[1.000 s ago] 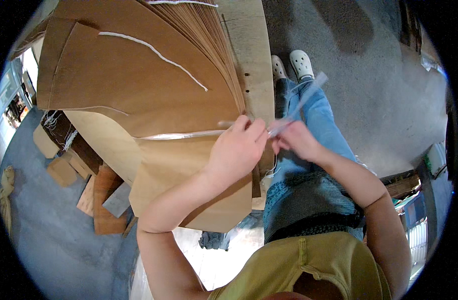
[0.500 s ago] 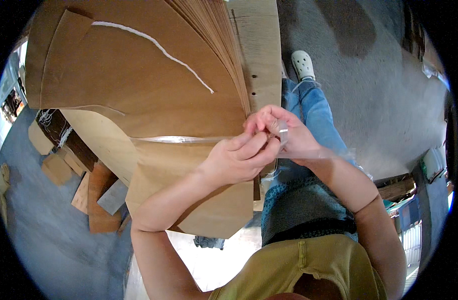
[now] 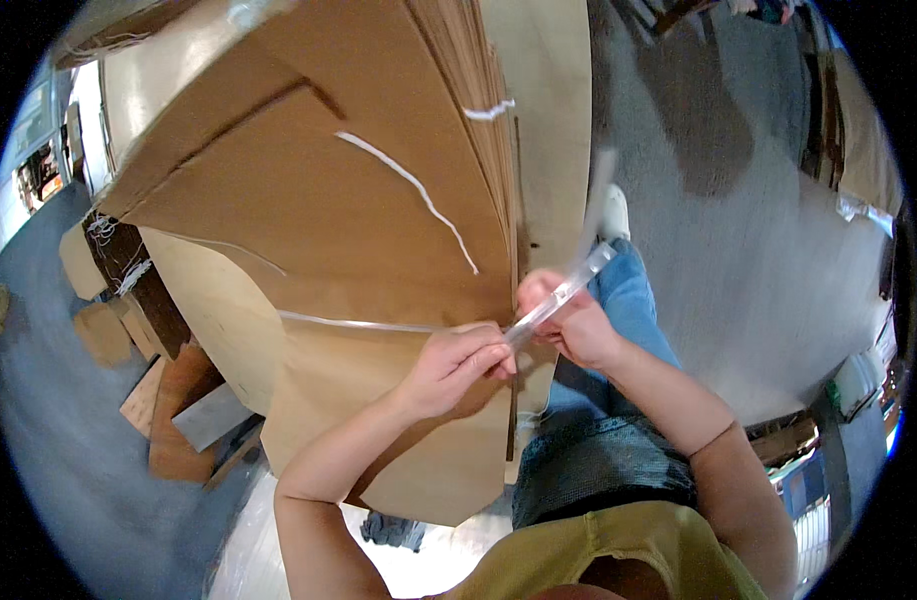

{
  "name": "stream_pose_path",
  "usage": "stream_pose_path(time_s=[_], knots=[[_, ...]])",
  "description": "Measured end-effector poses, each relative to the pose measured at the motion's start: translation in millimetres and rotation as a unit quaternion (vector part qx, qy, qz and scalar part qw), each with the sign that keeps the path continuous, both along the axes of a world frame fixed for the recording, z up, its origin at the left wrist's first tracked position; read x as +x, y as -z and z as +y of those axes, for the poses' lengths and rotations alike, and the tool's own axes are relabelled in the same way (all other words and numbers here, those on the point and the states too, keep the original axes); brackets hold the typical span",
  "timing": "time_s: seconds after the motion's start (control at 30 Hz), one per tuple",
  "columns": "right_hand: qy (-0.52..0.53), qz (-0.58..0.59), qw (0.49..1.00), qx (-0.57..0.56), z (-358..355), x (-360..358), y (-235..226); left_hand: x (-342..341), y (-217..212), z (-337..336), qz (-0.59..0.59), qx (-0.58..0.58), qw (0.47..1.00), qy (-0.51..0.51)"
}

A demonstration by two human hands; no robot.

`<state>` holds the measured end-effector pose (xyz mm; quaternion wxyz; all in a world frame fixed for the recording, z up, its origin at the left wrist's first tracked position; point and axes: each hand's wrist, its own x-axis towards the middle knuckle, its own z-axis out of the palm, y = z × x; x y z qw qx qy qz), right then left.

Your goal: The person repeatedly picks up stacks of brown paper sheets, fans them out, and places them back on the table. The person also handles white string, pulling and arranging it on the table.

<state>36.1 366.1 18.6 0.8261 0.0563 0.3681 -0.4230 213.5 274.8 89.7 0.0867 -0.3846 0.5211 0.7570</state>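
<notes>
A thick stack of brown kraft paper bags (image 3: 368, 230) lies on its flat side, with a white cord (image 3: 418, 190) across its top. A clear plastic strip (image 3: 368, 325) runs across the stack to my hands. My left hand (image 3: 463, 365) is closed, gripping the strip at the stack's right edge. Just beyond it, my right hand (image 3: 573, 325) has curled fingers around the strip, slightly smeared by motion. One loose, shiny length slants up and right past my right hand, its far end blurred. My fingers partly hide where the lengths meet.
Beneath the stack is a pale wooden board (image 3: 543, 120). Wood and board offcuts (image 3: 183, 410) lie on the floor at left, near a dark beam (image 3: 138, 270) with white string tangles. A dark crumpled thing (image 3: 393, 530) is below the stack.
My hands have drawn apart a little, and a loose end of the strip now swings up and right. The whole view has shifted, so the stack sits lower and farther right.
</notes>
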Motion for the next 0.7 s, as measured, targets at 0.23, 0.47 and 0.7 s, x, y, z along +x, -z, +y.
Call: stream_pose_path(time_s=[0.23,0.47,0.7], knots=[[-0.214,0.051,0.926,-0.306,-21,-60,-86,21,-61,-16,0.167,-0.127,0.975,0.072],[-0.321,0.162,0.901,-0.241,-37,-74,-62,20,-24,-15,0.005,0.155,0.982,-0.105],[-0.293,0.037,0.936,-0.192,-40,-81,-62,41,-27,-11,0.063,0.266,0.935,-0.224]])
